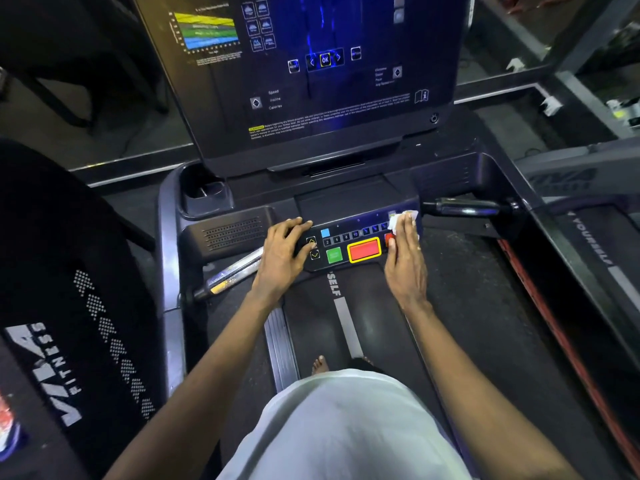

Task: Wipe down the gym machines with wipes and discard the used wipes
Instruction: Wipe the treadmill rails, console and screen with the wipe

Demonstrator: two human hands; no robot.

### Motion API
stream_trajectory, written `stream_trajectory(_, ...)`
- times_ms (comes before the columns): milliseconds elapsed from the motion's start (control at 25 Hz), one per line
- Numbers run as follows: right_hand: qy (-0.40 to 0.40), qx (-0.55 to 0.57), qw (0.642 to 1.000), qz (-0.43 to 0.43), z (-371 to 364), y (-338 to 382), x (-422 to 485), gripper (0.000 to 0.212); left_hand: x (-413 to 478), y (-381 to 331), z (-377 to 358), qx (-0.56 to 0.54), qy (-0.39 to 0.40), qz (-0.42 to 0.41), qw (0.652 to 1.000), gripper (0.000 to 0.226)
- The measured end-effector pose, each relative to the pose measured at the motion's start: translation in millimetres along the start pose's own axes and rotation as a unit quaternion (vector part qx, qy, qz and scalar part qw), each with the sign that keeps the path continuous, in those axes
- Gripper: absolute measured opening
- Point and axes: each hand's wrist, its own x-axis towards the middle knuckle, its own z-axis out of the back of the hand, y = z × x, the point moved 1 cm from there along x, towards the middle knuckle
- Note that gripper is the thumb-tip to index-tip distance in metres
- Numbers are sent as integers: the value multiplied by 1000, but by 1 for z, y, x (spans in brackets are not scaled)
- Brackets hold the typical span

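While our right hand (405, 261) lies flat, straight fingers pressing the white wipe (396, 221) onto the right end of the treadmill's button panel (346, 237), our left hand (282, 251) rests spread on the panel's left end, holding nothing. We should sweep leftward with light, even pressure, so that we don't trigger the red stop button (364, 250).
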Motion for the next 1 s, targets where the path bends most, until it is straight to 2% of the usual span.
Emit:
stream_trajectory(120,-35,31,998,-31,6,-7,12,49,0,-2,-1,3,-9,13,1000,45)
stream_trajectory(200,-93,55,993,-45,6,-16,8,42,-1,-5,-2,-3,-4,11,1000,44)
stream_trajectory(320,-132,71,988,-26,5,-30,2,32,0,-7,0,-13,-11,15,1000,44)
stream_trajectory(480,-80,84,993,11,5,-10,10,25,-3,-8,3,-7,-2,20,1000,49)
stream_trajectory(600,-45,124,990,52,-1,21,18,24,-12,5,13,-22,-1,74,997,58)
stream_trajectory(800,69,145,975,155,-15,64,-8,24,-46,43,36,38,14,136,990,48)
stream_trajectory(1000,130,167,965,156,-41,102,-17,32,-78,67,58,37,44,206,977,54)
